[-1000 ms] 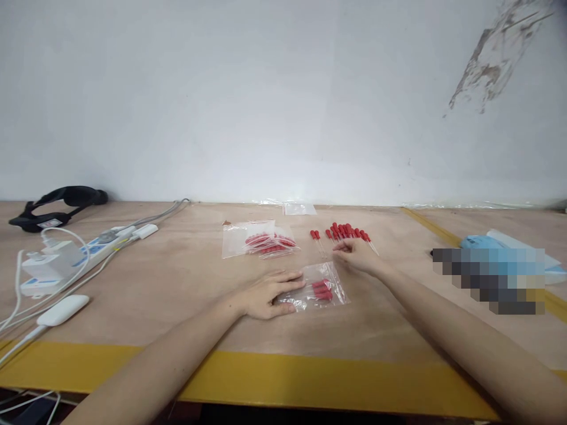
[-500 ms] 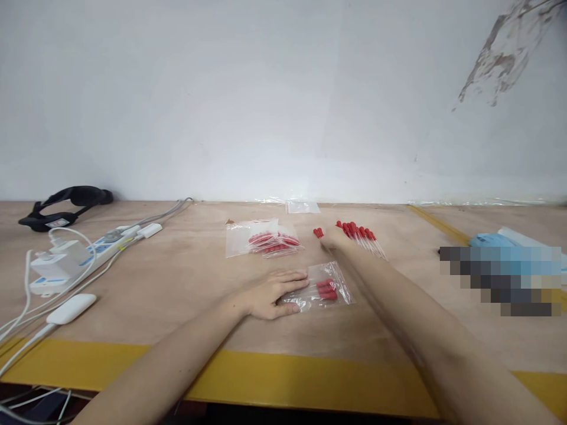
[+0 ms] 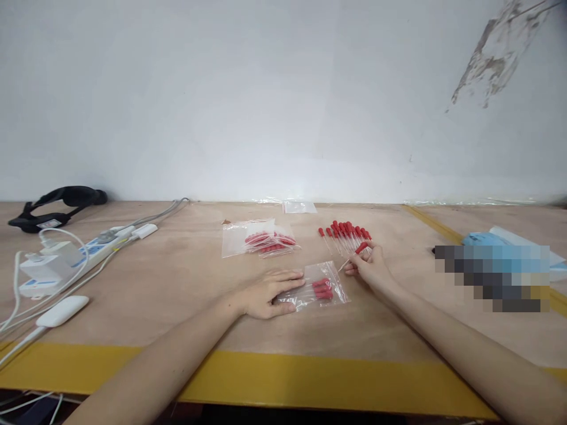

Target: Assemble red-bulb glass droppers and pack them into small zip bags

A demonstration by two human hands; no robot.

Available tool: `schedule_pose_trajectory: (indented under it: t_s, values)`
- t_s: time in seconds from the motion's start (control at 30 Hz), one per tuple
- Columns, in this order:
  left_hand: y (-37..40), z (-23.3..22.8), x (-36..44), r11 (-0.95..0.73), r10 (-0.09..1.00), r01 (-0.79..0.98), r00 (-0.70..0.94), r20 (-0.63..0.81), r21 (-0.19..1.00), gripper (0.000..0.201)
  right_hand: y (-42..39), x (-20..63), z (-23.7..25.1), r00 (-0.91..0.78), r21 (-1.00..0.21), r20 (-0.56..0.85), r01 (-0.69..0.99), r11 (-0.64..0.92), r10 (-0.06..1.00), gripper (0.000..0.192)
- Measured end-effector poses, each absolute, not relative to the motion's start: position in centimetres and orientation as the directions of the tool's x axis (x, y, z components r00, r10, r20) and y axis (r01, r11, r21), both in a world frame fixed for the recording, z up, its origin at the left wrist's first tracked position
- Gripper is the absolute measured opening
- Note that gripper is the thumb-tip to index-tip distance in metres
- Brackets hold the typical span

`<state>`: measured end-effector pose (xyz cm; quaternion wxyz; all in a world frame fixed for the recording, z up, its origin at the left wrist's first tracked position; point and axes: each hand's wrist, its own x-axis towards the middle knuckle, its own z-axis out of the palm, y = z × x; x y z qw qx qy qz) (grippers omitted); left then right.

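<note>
My left hand [image 3: 272, 293] lies flat, fingers stretched out, pressing on the left end of a clear zip bag [image 3: 339, 290]. Inside that bag are several red-bulbed droppers [image 3: 322, 289], bulbs towards the bag's zip end on the right. A single dropper [image 3: 361, 248] is pinched in my right hand [image 3: 370, 265], its red bulb up and its thin tip pointing down-left, near the bag's right edge. Just beyond this hand a group of loose droppers [image 3: 345, 229] lies fanned out, bulbs away from me. My fingers partly cover their stems.
Filled bags of droppers [image 3: 271, 241] are piled behind my left hand. Another flat bag [image 3: 300, 207] lies by the wall. A power strip [image 3: 95, 252] with white cables and a black head strap [image 3: 57, 206] are at left. At right is a blue package [image 3: 485, 239] beside a blurred area.
My right hand has drawn back from the loose droppers, towards me and to the right, now with one dropper pinched in it. My left hand stays on the bag.
</note>
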<state>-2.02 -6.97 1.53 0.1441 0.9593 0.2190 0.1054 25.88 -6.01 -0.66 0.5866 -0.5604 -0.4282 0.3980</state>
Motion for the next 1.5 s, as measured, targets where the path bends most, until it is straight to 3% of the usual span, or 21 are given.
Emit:
schedule_pose_trajectory:
  t_s: [0.13,0.27,0.53,0.67,0.87,1.13,1.27,1.37,1.5]
  values:
    - [-7.0,1.6,-2.0,-0.867,0.452,0.403,0.883,0.123,0.293,0.058,-6.2,24.8,-1.0,0.274,-0.984,0.009,-0.166,0.056,0.962,0.044]
    - [-7.1,1.7,-2.0,-0.867,0.460,0.415,0.880,0.118,0.276,0.063,-6.7,24.7,-1.3,0.182,-0.979,0.031,-0.194,0.067,0.983,0.037]
    - [-7.2,1.8,-2.1,-0.861,0.471,0.423,0.873,0.127,0.284,0.070,-7.3,26.2,-0.9,-0.132,-0.984,0.052,0.161,0.073,0.990,0.036]
    - [-7.2,1.8,-2.0,-0.858,0.474,0.423,0.870,0.133,0.292,0.069,-6.8,25.9,-0.8,-0.187,-0.949,0.069,0.291,0.122,0.980,0.035]
    - [-7.2,1.8,-1.9,-0.858,0.469,0.414,0.872,0.138,0.303,0.068,-6.1,24.6,-0.9,-0.364,-0.924,0.175,0.261,0.280,0.915,0.028]
    - [-7.3,1.9,-1.9,-0.859,0.460,0.404,0.879,0.128,0.314,0.056,-5.5,25.1,-0.9,-0.201,-0.824,0.199,0.495,0.275,0.959,0.022]
    - [-7.3,1.9,-1.8,-0.854,0.469,0.407,0.873,0.137,0.325,0.052,-3.4,25.4,0.8,-0.043,-0.646,0.298,0.726,0.234,0.954,0.016]
    - [-7.4,1.9,-1.9,-0.852,0.475,0.414,0.868,0.143,0.320,0.053,-1.0,24.4,1.7,0.010,-0.483,0.286,0.865,0.135,0.958,0.013]
    - [-7.5,2.1,-1.9,-0.858,0.466,0.406,0.872,0.149,0.314,0.053,2.2,22.0,1.5,0.071,-0.418,0.223,0.908,0.030,0.972,0.020]
